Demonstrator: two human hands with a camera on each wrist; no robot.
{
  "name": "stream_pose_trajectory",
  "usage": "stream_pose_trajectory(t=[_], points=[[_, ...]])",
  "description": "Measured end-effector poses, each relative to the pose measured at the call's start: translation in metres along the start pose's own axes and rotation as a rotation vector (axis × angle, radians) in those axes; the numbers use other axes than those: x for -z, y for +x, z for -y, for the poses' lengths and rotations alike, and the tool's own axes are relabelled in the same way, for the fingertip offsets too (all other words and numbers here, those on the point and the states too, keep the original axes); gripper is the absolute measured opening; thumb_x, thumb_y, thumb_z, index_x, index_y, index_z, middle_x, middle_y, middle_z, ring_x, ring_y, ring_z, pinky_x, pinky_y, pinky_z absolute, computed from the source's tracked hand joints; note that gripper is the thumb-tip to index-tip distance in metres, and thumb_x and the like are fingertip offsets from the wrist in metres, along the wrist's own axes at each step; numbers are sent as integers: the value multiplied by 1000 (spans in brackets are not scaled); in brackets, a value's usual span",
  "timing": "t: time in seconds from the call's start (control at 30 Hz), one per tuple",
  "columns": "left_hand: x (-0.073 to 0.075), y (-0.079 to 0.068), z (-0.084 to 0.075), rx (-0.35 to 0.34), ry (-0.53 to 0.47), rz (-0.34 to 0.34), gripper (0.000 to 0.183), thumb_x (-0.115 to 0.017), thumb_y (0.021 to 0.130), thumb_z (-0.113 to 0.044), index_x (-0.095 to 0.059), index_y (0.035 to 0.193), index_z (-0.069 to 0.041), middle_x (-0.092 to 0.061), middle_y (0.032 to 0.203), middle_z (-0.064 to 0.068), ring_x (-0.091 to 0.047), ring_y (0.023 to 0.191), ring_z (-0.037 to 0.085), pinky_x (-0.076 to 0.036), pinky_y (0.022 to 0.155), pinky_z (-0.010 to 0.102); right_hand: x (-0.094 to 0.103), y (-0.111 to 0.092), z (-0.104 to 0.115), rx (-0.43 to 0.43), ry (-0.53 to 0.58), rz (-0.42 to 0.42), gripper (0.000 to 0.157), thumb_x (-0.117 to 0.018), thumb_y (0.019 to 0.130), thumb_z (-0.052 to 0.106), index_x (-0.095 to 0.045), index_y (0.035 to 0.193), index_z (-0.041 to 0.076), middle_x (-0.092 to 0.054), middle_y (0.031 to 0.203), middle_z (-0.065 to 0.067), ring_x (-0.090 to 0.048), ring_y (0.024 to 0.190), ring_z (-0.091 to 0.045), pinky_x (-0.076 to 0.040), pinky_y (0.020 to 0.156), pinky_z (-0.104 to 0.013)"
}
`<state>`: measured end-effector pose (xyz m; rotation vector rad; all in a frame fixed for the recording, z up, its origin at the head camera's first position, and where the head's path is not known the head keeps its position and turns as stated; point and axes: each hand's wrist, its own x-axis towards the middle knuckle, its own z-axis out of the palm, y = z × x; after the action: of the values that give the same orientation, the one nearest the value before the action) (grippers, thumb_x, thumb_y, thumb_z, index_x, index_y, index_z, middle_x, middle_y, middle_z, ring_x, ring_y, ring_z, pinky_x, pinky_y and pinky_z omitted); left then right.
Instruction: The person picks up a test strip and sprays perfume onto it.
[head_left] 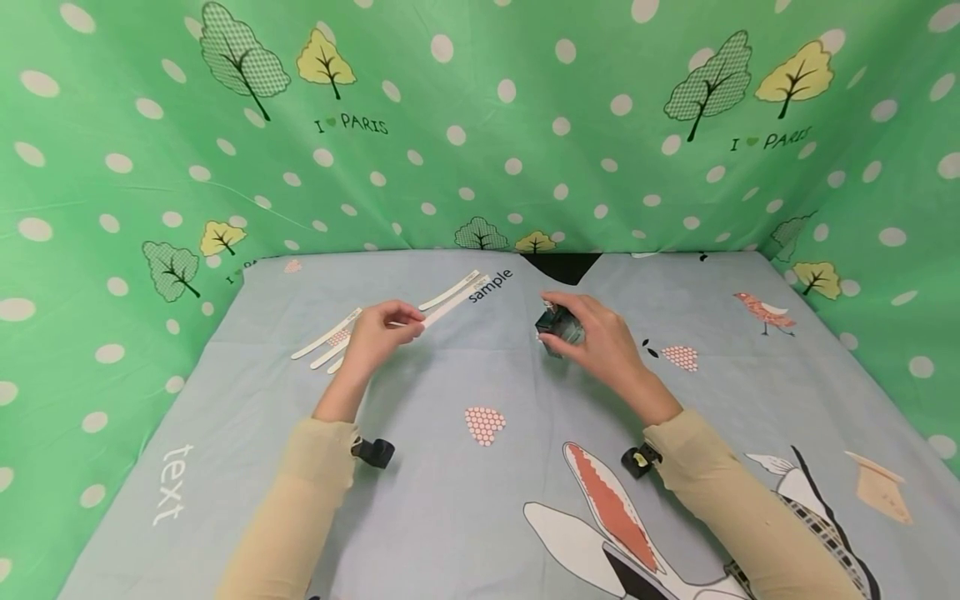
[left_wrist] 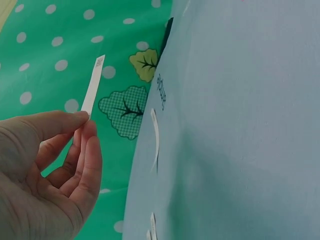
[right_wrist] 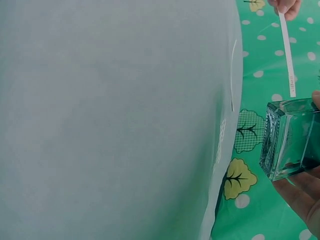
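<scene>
With my left hand [head_left: 385, 333] I am pinching a white paper strip [left_wrist: 93, 87] by its near end, its printed end reaching beyond my fingertips toward the far right. My right hand [head_left: 603, 337] is gripping a glass bottle [right_wrist: 295, 140], which is sitting between thumb and fingers, right of the strip and apart from it. A loose strip [head_left: 448, 293] is lying on the cloth [head_left: 450, 517] farther off; more strips [head_left: 326, 334] are lying left of my left hand.
</scene>
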<state>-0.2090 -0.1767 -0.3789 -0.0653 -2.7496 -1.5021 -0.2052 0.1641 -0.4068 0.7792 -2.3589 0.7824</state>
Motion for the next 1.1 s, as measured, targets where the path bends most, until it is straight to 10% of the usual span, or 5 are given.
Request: stream_pose_trajectory(t=[1.1], points=[[-27,2,-8,-12,7,74,16,-71,88,-9,-72,104,-3,-74,103,18,-72,85,22,-57,72,24,0,-1,0,3,2,0,60,-84,81,25,-59,135,19,-69,120,-10,-68,108,-27,-60,84,-47]])
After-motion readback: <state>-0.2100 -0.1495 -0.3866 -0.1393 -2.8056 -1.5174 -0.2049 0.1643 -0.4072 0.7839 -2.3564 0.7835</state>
